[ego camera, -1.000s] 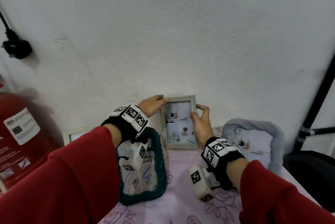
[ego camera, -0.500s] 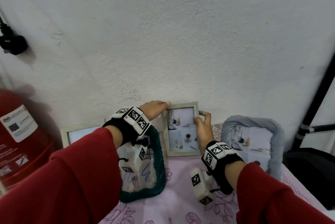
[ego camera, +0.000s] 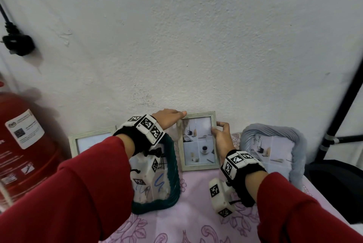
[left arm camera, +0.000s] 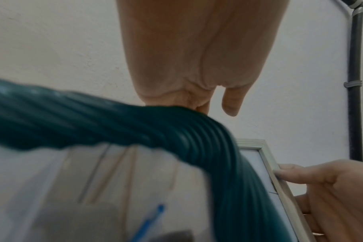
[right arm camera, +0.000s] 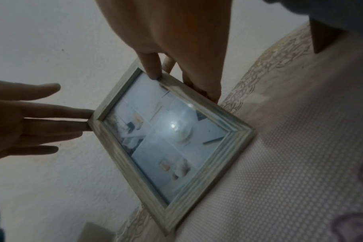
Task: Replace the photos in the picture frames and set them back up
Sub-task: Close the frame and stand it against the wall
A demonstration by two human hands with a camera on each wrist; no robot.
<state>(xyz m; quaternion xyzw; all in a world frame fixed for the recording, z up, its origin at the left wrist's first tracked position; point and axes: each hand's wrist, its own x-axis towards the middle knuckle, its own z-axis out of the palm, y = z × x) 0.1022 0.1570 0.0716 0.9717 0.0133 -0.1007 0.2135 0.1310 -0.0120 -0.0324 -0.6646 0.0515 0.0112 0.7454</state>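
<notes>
A pale wooden picture frame (ego camera: 198, 142) with a photo collage stands on the pink tablecloth (ego camera: 196, 203), leaning on the white wall. My left hand (ego camera: 172, 117) reaches over a teal rope frame (ego camera: 173, 164), and its straight fingers touch the wooden frame's top left corner. My right hand (ego camera: 218, 128) pinches the frame's right edge, thumb on the front and fingers behind. The right wrist view shows the frame (right arm camera: 170, 142), the left hand's straight fingertips (right arm camera: 81, 121) at its corner and the right hand's thumb (right arm camera: 151, 65) on its rim.
A second pale wooden frame (ego camera: 92, 138) stands at the left and a grey rope frame (ego camera: 275, 144) at the right, both against the wall. A red fire extinguisher (ego camera: 23, 144) is at the far left. A black pole (ego camera: 343, 115) and a dark object (ego camera: 337, 183) flank the right side.
Both hands stay on the wooden frame, which has shifted only slightly against the wall. The left hand's fingers now lie straighter on the top corner.
</notes>
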